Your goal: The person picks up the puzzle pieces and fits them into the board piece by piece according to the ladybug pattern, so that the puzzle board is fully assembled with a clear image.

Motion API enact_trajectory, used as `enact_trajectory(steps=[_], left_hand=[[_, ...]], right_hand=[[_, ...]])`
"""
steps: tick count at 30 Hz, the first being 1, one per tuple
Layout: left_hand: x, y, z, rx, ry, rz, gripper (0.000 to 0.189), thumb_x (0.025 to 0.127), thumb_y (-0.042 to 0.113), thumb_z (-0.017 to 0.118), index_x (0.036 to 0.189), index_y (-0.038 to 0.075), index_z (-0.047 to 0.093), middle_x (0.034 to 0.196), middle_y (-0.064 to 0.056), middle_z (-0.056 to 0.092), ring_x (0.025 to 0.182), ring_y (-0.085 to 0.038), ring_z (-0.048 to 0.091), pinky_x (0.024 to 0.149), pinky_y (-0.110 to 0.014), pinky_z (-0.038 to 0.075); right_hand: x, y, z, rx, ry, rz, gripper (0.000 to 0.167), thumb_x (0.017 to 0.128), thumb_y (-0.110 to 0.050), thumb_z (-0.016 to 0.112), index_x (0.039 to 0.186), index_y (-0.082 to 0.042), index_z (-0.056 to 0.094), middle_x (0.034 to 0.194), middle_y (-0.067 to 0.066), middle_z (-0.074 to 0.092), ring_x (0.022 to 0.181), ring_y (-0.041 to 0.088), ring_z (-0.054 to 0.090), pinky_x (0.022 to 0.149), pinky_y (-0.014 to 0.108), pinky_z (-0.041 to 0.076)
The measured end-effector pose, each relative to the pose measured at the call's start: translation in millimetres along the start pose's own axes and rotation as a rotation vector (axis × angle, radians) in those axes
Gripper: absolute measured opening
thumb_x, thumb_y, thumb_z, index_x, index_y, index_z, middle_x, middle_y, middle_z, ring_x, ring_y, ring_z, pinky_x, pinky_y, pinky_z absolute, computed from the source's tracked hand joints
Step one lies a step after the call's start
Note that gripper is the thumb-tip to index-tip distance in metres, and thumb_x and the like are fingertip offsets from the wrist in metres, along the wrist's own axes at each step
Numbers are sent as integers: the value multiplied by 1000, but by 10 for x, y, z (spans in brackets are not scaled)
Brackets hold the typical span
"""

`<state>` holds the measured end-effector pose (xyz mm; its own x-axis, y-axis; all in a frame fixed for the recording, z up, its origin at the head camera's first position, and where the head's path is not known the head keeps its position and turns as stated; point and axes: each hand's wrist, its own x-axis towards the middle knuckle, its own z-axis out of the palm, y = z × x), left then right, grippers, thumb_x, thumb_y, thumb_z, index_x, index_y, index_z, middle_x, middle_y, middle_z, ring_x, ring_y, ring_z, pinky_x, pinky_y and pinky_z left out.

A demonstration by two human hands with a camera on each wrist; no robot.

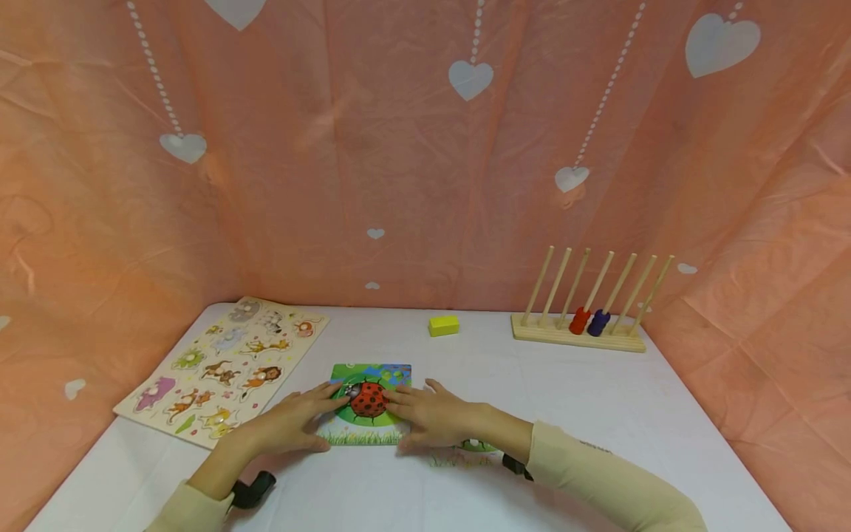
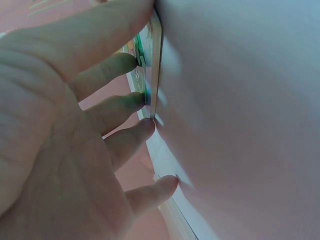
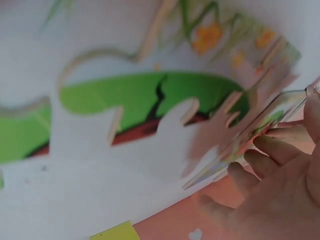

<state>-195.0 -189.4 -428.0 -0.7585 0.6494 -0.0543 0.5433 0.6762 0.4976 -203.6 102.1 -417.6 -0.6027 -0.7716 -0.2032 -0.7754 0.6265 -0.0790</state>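
Observation:
A square ladybug picture board (image 1: pixel 367 436) lies flat on the white table, showing a red, black-spotted ladybug on green. My left hand (image 1: pixel 289 425) rests at its left side, straight fingertips on the picture and the thumb at the near left corner. On the opposite side my right hand (image 1: pixel 439 417) touches the board with extended fingers, its thumb by the near right corner. In the left wrist view, fingertips (image 2: pixel 135 100) meet the board's thin edge (image 2: pixel 156 70). Loose jigsaw pieces (image 3: pixel 150 100) with green, red and grass print lie beneath the right wrist, partly hidden by it in the head view.
An animal peg puzzle board (image 1: pixel 219 369) lies at the left. A yellow block (image 1: pixel 443 326) sits toward the back. At the back right stands a wooden rack (image 1: pixel 578 338) of upright pegs, with red beads (image 1: pixel 580 321) and blue beads (image 1: pixel 599 323). Pink curtain surrounds the table.

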Motion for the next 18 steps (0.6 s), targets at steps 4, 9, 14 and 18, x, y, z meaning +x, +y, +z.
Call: enact_trajectory(steps=[4, 9, 14, 18], left_hand=[[-3, 5, -6, -4, -6, -4, 76, 80, 27, 83, 142, -2, 51, 155, -31, 30, 140, -54, 27, 102, -80, 21], [-7, 8, -2, 1, -6, -7, 76, 80, 26, 82, 142, -2, 51, 155, -31, 30, 140, -54, 27, 102, -79, 22], [-15, 23, 5, 0, -5, -2, 75, 81, 28, 82, 143, -2, 51, 156, -31, 28, 140, -53, 28, 103, -77, 25], [-23, 41, -1, -4, -4, -9, 76, 81, 29, 81, 144, -1, 50, 156, -31, 27, 140, -53, 28, 104, -76, 24]], right_hand=[[-13, -28, 25, 18, -21, 7, 76, 96, -60, 52, 155, -14, 38, 163, -3, 27, 149, 17, 25, 116, 60, 24], [-14, -39, 31, 14, -35, 7, 77, 96, -59, 52, 156, -14, 35, 163, -2, 25, 150, 18, 23, 116, 60, 23], [-55, 9, 3, 60, -19, 8, 75, 97, -55, 54, 156, -12, 35, 165, 3, 21, 151, 23, 21, 115, 63, 23], [-142, 88, -37, 66, 27, 33, 72, 96, -50, 60, 153, -11, 40, 164, 8, 24, 150, 26, 23, 114, 64, 24]])
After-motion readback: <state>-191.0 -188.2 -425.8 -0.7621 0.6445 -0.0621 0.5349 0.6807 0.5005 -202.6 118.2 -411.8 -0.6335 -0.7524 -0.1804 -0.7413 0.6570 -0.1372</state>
